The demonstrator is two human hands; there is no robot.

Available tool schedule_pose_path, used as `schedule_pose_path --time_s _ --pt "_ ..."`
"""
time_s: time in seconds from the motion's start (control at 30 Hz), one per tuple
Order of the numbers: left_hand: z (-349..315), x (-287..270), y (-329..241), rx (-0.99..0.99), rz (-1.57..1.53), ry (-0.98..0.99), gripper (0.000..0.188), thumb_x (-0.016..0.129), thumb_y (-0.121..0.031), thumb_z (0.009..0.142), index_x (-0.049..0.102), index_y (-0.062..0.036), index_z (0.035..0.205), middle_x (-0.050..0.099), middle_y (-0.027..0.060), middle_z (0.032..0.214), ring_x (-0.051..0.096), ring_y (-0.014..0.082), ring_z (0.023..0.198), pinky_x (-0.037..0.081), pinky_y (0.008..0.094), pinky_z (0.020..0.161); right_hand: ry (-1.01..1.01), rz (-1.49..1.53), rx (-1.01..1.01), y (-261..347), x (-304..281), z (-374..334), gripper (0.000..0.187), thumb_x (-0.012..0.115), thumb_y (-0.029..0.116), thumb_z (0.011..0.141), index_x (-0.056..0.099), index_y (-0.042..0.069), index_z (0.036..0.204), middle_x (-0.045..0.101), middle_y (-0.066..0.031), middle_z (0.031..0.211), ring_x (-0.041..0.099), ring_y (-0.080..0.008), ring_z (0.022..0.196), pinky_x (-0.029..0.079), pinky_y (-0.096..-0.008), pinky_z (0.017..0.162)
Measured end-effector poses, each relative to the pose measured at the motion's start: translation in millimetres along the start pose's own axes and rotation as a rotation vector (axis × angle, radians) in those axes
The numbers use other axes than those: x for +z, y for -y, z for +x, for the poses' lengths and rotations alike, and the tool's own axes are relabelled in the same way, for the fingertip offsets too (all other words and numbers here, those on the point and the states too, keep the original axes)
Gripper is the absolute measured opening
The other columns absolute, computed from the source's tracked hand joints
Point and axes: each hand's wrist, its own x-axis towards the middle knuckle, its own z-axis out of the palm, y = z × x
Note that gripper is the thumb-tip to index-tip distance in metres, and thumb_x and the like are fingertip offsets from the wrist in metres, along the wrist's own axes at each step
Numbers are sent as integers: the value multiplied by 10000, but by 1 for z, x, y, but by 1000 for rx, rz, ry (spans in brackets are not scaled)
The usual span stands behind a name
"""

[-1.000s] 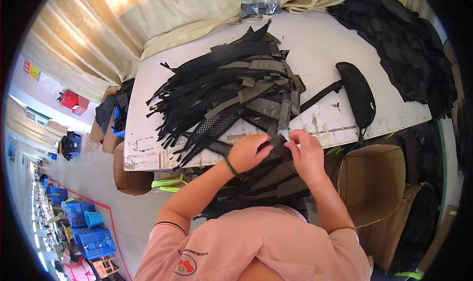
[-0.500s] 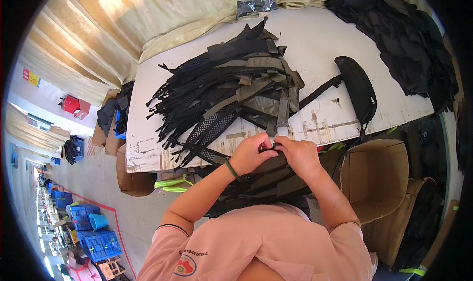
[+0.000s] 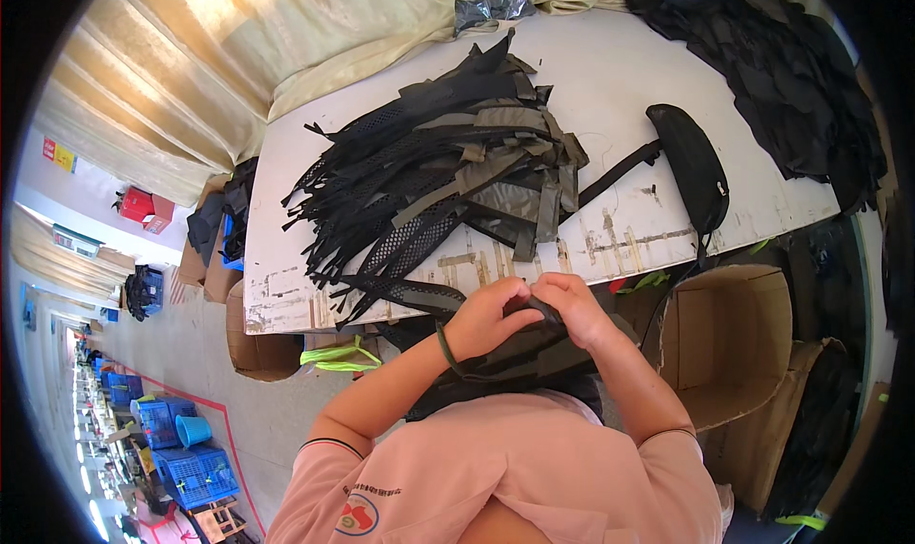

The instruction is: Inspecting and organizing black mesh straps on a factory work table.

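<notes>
My left hand (image 3: pixel 486 321) and my right hand (image 3: pixel 574 307) meet just in front of the table's near edge. Fingers of both are closed on a dark fabric piece (image 3: pixel 544 309), mostly covered by them. Below it, more dark fabric (image 3: pixel 519 358) hangs or lies across my lap. Beyond my hands, a heap of black mesh and grey fabric pieces with straps (image 3: pixel 457 163) spreads over the table. A black zipped pouch (image 3: pixel 691 174) with a strap leading toward the heap lies at the right.
The white table (image 3: pixel 610 77) has worn tape marks along its near edge. Dark fabric (image 3: pixel 777 77) is piled at its far right. An open cardboard box (image 3: pixel 729 339) stands right of me, another box (image 3: pixel 257 334) at the left. Blue crates (image 3: pixel 195 472) stand on the floor farther left.
Both hands have dropped slightly toward me, away from the table edge. More of the dark fabric shows beside the right fingers. The heap and pouch stay in place.
</notes>
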Motion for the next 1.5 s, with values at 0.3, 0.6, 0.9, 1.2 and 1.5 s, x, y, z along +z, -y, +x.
schedule_pose_path --time_s 0.3,0.6,0.9,1.2,1.5 --pt "5 -17 14 -35 -392 -26 147 626 0 846 648 3 991 609 26 894 550 99 836 436 234 763 407 155 70 7 -16 -20 256 615 184 907 591 18 1102 625 -55 1023 594 -159 937 465 -306 838" --pt "5 -21 -5 -123 -510 34 184 628 -68 873 638 -11 1047 627 40 976 556 94 881 455 256 807 -98 -547 -294 5 -6 -21 185 610 171 912 541 27 1006 598 -57 754 570 -141 686 469 -305 659" --pt "5 -17 13 -257 -151 -29 404 618 -365 886 642 38 910 621 107 681 542 120 651 474 304 652 78 -369 -199 13 -1 -19 205 654 187 885 555 15 938 541 -1 702 496 -84 635 429 -247 587" --pt "-94 -38 64 -276 496 662 300 698 -348 810 577 -79 758 609 88 671 620 267 657 460 393 579 371 -708 436 -10 -84 -59 267 707 223 825 544 21 768 612 -56 648 582 -119 558 461 -263 502" --pt "-115 -29 92 -418 590 613 299 631 -375 852 587 -80 833 636 143 748 620 364 733 470 455 645 -204 -966 -150 50 -71 49 358 646 385 839 609 35 901 596 -85 643 589 -178 584 454 -332 536"
